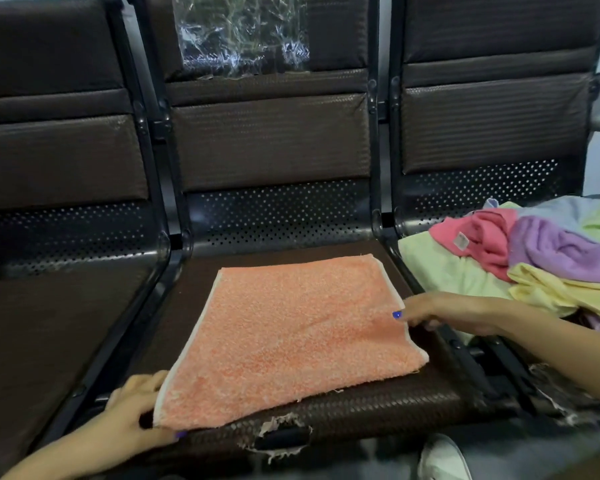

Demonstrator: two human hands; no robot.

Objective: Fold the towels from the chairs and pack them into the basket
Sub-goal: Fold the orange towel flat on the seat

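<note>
An orange towel (291, 334) lies spread flat on the middle chair seat (378, 403). My left hand (136, 407) grips its near left corner, fingers curled under the edge. My right hand (444, 311) pinches the towel's right edge, thumb on top. A pile of unfolded towels (534, 258) in pink, purple, yellow and pale green sits on the right chair seat. No basket is in view.
Three dark brown chairs stand in a row with black metal frames (153, 282). The left seat (49, 323) is bare. Torn upholstery (281, 431) shows at the middle seat's front edge. A clear plastic bag (239, 32) hangs on the middle backrest. A white shoe (442, 459) is below.
</note>
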